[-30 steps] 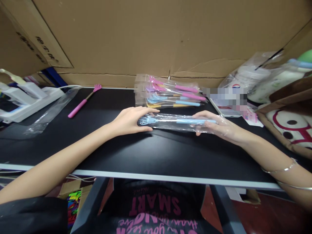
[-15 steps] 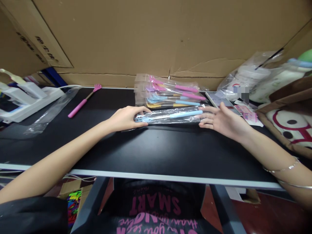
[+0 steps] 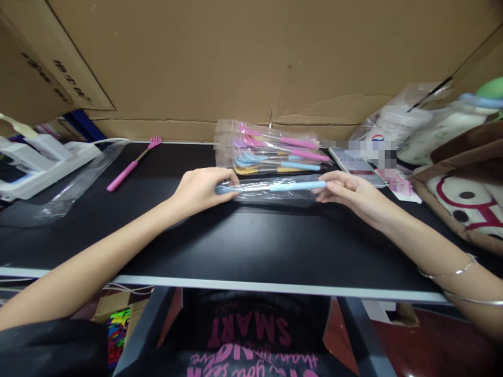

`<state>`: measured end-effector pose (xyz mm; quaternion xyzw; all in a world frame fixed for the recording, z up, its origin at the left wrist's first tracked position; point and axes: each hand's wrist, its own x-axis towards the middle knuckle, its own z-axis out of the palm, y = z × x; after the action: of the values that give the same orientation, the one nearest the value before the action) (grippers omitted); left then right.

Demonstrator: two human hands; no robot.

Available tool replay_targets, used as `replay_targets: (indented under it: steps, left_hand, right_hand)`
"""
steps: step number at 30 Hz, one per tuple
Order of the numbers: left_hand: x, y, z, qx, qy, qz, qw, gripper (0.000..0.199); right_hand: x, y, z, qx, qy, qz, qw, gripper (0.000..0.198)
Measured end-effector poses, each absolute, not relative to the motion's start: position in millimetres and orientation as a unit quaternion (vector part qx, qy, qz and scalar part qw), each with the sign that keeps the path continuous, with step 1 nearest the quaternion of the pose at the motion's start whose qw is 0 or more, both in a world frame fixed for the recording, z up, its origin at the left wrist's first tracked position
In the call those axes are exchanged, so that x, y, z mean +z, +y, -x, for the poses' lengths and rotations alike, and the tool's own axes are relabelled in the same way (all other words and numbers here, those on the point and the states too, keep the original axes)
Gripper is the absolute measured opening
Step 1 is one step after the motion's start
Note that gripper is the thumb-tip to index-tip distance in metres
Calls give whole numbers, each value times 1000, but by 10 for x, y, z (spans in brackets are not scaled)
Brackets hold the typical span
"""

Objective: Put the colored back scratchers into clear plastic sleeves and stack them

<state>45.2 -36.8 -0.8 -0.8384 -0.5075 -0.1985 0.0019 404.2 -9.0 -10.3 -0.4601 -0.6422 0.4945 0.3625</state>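
Note:
A back scratcher (image 3: 296, 186) with a light-blue handle lies inside a clear plastic sleeve, held level just above the black table. My left hand (image 3: 204, 189) is closed round its claw end, which the fingers partly hide. At the handle end, my right hand (image 3: 349, 195) pinches the sleeve and the handle's tip between thumb and fingers. Just behind sits a pile of bagged back scratchers (image 3: 275, 149) in pink, purple, blue and yellow. A bare pink back scratcher (image 3: 133, 165) lies to the left, claw end away from me.
An empty clear sleeve (image 3: 84, 178) lies beside a white power strip (image 3: 51, 170). Behind the right hand are a phone (image 3: 353, 166), a bagged cup (image 3: 396, 128) and a brown bag (image 3: 451, 162). A cardboard wall (image 3: 251, 63) closes the back; the table's pale edge (image 3: 251, 285) runs in front.
My right hand's spread fingers have closed on the handle end of the bagged back scratcher. My left hand has kept its grip at the claw end.

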Motion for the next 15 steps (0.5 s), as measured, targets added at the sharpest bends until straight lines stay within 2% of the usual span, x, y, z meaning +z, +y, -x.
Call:
replay_targets:
  steps: [4, 7, 10, 13, 15]
  left_hand:
    - [45, -372, -390, -219, -454, 847, 171, 11]
    - [22, -336, -355, -174, -395, 869, 240, 19]
    - [-49, -293, -351, -133, -346, 898, 236, 26]
    - [-96, -283, -358, -131, -308, 923, 191, 22]
    - [-98, -294, -362, -141, -292, 933, 156, 29]
  right_hand:
    - [-45, -125, -4017, 390, -721, 452, 353, 40]
    - [-21, -135, -4028, 317, -795, 416, 309, 34]
    - [-31, -127, -4053, 263, -849, 374, 263, 28]
    - [-60, -109, -4082, 199, -883, 352, 238, 24]
    - [-74, -96, -4097, 174, -897, 341, 222, 23]
